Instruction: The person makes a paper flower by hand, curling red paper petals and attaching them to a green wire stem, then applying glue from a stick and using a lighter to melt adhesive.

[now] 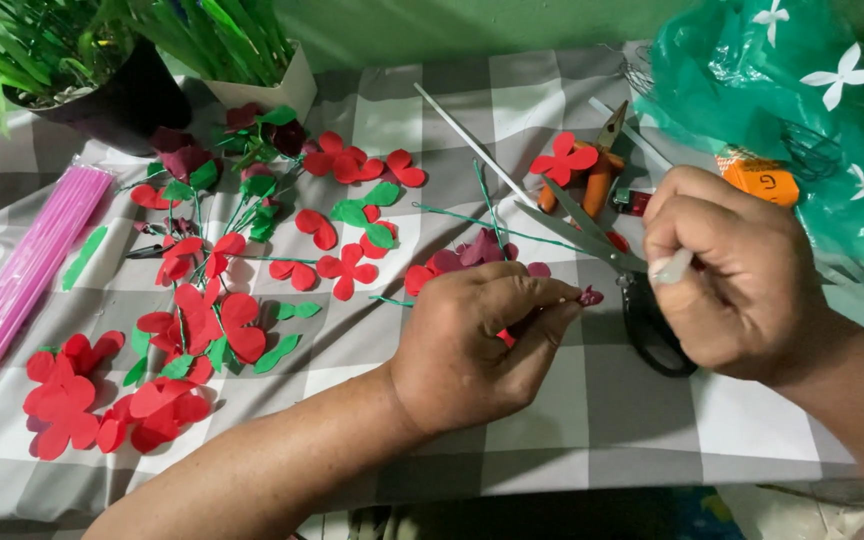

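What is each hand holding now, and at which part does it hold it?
The left hand pinches a small dark red petal piece by its edge, between the fingertips. The right hand grips a white stick at its near end.

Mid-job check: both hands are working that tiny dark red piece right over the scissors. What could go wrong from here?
1. The left hand pinches the small dark red piece only at its fingertips; it may slip and drop among the loose red petals.
2. The right hand, gripping a thin white stick, sits right above the scissors and might nudge their blades.
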